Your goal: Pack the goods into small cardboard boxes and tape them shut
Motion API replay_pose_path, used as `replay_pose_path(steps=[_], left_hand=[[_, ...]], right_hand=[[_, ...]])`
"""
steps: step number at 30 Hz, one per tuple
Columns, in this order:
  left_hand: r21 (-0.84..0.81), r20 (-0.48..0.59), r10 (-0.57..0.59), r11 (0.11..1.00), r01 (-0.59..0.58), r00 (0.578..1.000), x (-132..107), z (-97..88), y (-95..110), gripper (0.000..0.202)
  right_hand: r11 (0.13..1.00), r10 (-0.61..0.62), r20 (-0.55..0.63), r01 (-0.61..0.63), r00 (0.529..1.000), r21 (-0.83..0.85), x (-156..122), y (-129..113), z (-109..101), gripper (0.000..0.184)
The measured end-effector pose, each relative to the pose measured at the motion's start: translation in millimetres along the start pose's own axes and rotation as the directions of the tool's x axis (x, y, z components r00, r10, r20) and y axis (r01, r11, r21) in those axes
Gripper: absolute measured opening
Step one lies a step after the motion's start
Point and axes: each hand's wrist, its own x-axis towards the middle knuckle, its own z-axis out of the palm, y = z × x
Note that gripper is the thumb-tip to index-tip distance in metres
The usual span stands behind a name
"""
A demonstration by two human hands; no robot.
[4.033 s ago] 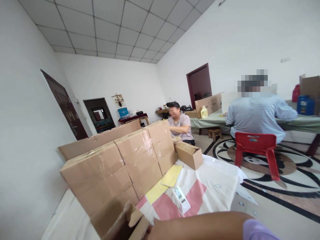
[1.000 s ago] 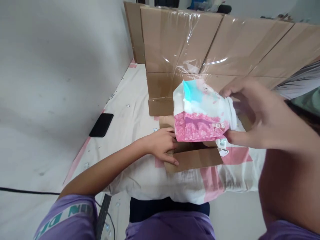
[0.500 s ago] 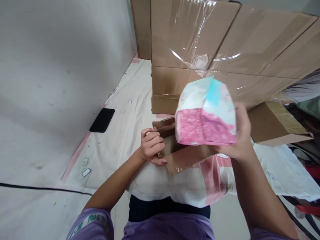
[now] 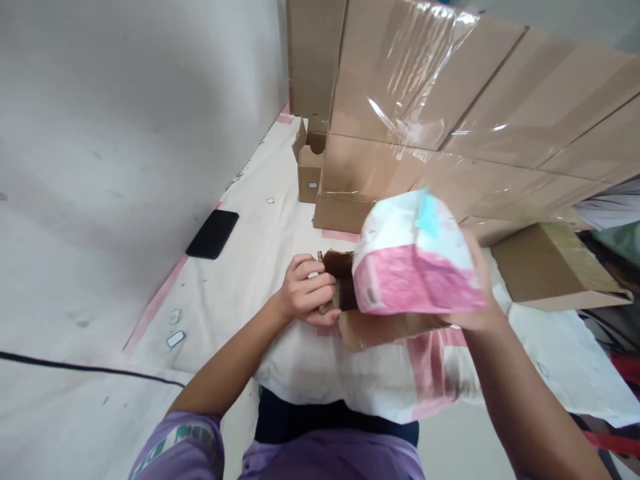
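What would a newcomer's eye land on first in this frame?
The pink and white plastic-wrapped pack, held by the right hand just above the small open brown cardboard box at centre, whose edge the left hand grips. Behind them a wall of large brown cardboard cartons glossy with clear tape fills the top right, and a flat black rectangular device lies on the white cloth at left.

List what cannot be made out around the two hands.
Head view only.
Print on the pink, white and teal soft plastic pack: smeared by motion blur.
Inside of the small open brown cardboard box: covered by the pack.
Fingers of the right hand: behind the pack.
Grip of the left hand on the box flap: curled fingers hide it.
Identity of the flat black rectangle by the wall: too small.
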Motion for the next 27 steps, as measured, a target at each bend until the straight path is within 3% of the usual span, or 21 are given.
replay_pose_path(steps=[3, 6, 11, 14, 21, 23, 27], left_hand=[[-0.007, -0.015, -0.031, 0.999, 0.031, 0.999, -4, -3.9, -1, 0.033], [0.018, -0.028, -0.079, 0.997, 0.079, 0.996, -8, -5.2, -1, 0.03], [0.024, -0.075, -0.127, 0.991, 0.129, 0.989, -12, -3.5, -1, 0.035], [0.019, -0.1, -0.13, 0.991, 0.132, 0.987, -13, -2.9, 0, 0.039], [-0.043, -0.083, -0.167, 0.985, 0.164, 0.982, -16, -3.8, 1, 0.032], [-0.041, -0.091, -0.178, 0.984, 0.175, 0.98, -17, -3.5, 2, 0.03], [-0.045, -0.071, -0.169, 0.985, 0.166, 0.983, -18, -2.5, 5, 0.026]], right_hand=[[0.999, -0.022, -0.042, 0.02, 0.999, -0.04, 7, -6, 10, 0.056], [0.975, -0.02, 0.139, 0.05, 0.99, -0.217, 18, -12, 8, 0.053], [0.915, 0.042, 0.414, 0.131, 0.909, -0.381, 33, -27, -3, 0.055], [0.92, 0.047, 0.44, 0.132, 0.897, -0.368, 32, -31, -5, 0.054], [0.952, 0.14, 0.427, -0.003, 0.893, -0.306, 21, -20, -1, 0.053], [0.924, 0.2, 0.475, -0.004, 0.857, -0.382, 22, -14, 3, 0.05], [0.839, 0.338, 0.583, 0.044, 0.739, -0.542, 28, -3, 9, 0.047]])
